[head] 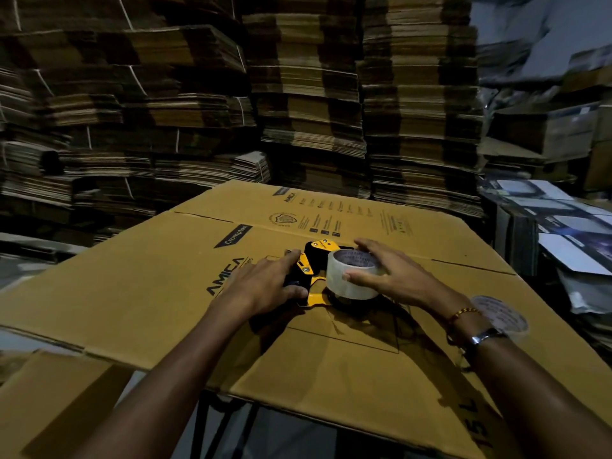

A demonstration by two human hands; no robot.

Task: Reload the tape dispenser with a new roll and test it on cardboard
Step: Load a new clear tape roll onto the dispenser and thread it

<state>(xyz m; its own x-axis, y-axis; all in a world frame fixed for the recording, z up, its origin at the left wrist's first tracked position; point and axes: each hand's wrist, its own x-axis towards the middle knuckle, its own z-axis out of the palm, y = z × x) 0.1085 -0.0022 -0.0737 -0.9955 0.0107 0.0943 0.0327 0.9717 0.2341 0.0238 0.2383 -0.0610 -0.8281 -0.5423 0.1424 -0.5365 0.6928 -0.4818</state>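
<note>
A yellow and black tape dispenser (314, 260) lies on its side on a large flattened cardboard box (165, 293). My left hand (265, 286) grips its dark handle, index finger stretched toward the front. A clear tape roll (351, 276) stands over the dispenser's spool area. My right hand (387, 273) holds that roll, thumb on its near side and fingers over the far rim. Whether the roll sits fully on the hub is hidden.
A second roll with a white core (500, 313) lies on the cardboard by my right wrist. Tall stacks of flattened cartons (198, 94) wall off the back. Printed boxes (563, 220) pile up at right. A lower cardboard sheet (49, 402) lies at front left.
</note>
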